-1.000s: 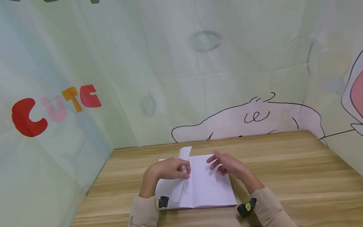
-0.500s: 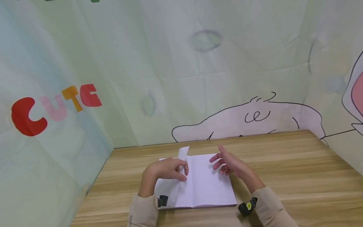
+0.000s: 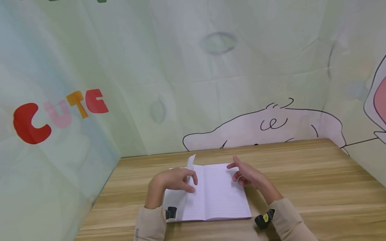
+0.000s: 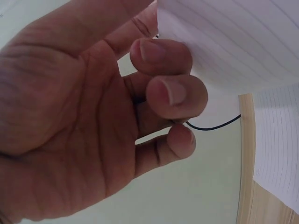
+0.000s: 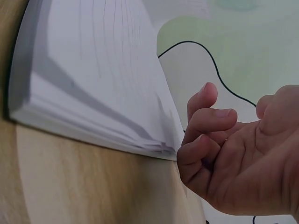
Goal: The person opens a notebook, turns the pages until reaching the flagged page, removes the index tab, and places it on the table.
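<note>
rising from the open notebook [image 3: 224, 197] on the worktop [image 3: 301, 174], one page [image 3: 190, 161] stands left of the notebook's fold [image 3: 205, 199], its long axis running roughly along it. the left hand [image 3: 172, 179] is nearer, just beside that page, fingers loosely bent, thumb apart; whether they touch it is unclear. the right hand [image 3: 248, 174] hovers by the notebook's far right corner, fingers relaxed, holding nothing.

Matt paper is seen in the notebook [image 3: 227, 195]; smooth wood grain is shown by the tabletop [image 3: 304, 170]. Creased cloth is seen in the backdrop [image 3: 184, 67]; the sleeves [image 3: 149, 223] are made of matt fabric, the wrist cameras [image 3: 260, 222] of dark plastic.
</note>
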`<action>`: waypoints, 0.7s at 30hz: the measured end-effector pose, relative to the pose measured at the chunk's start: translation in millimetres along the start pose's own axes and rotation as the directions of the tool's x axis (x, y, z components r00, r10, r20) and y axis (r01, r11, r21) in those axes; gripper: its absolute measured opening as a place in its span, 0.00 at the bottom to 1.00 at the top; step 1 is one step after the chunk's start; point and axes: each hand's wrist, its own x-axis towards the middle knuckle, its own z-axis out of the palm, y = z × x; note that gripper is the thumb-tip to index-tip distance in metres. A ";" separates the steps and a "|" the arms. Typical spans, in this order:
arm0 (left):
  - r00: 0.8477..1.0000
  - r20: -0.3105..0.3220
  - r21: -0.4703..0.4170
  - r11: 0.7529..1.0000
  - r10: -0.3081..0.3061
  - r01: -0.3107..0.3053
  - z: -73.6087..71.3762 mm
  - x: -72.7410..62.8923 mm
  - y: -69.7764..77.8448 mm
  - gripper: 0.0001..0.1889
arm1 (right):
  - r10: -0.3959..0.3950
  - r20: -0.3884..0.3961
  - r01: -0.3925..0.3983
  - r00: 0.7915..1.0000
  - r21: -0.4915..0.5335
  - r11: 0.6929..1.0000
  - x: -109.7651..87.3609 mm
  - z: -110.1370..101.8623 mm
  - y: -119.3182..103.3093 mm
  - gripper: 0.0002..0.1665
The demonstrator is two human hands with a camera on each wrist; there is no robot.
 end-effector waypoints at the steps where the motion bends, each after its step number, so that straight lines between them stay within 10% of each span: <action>1: 1.000 0.000 0.000 1.000 0.012 -0.012 -0.8 -0.9 -0.7 0.09 | 0.004 -0.003 -0.004 1.000 0.002 1.000 0.5 -0.7 0.8 0.44; 21: 0.999 0.005 -0.022 0.998 -0.054 0.054 -7.5 -14.5 -16.4 0.19 | 0.036 0.011 -0.034 0.999 -0.129 0.991 5.5 -8.3 15.2 0.48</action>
